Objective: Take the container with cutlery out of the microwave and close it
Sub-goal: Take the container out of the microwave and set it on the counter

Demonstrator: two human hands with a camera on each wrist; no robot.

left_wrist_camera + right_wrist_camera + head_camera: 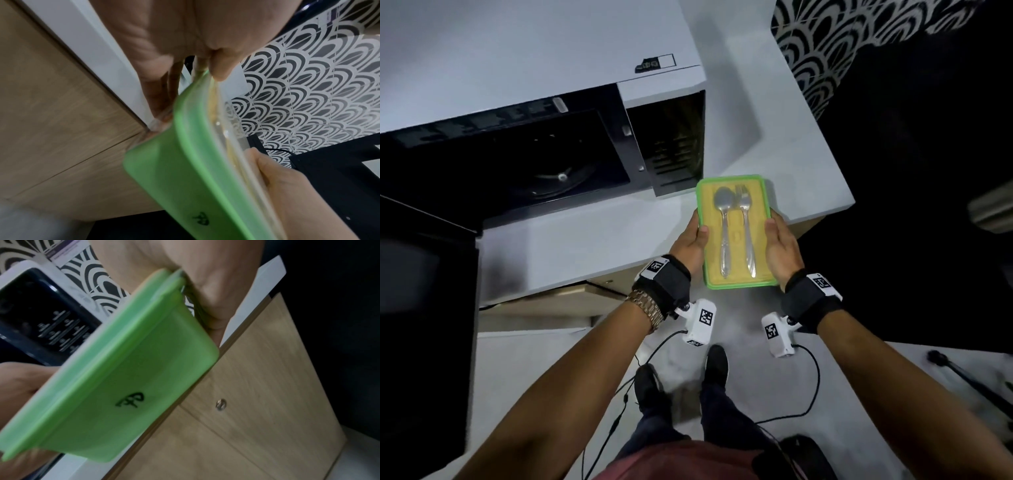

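Seen from the head: green container (736, 233) held out in the air, past the edge of the white counter (592, 246), right of the microwave (544, 113). Spoon (723, 226) and fork (747, 229) lying flat side by side under a clear lid. Left hand (690, 245) wrapped round the left long side, right hand (781, 245) wrapped round the right long side, thumbs up on the rim. Two hands, one on each side, most likely to keep the box level so nothing slides. Microwave hole dark and bare, with only the round plate inside; door (424, 329) swung wide open at the left. So box out, door not yet shut.

Seen from the left wrist: box (185, 178) from below and from the side, picture a bit blurry. Thumb of the left hand (185, 32) pressed on the top edge, fingers (162, 91) tucked under the bottom. A firm squeeze, holding the box. Other hand (283, 186) on the far side. Wooden cupboard front (51, 121) just behind.

Seen from the right wrist: green bottom of the box (123, 378) with a small black mark on it. Right hand (195, 280) clamped on the near edge, also holding tight. Open door's dark glass (41, 313) beyond, and the wooden cupboard (257, 386) below the counter.

Next, probably: box down on the counter, to free a hand for the door.
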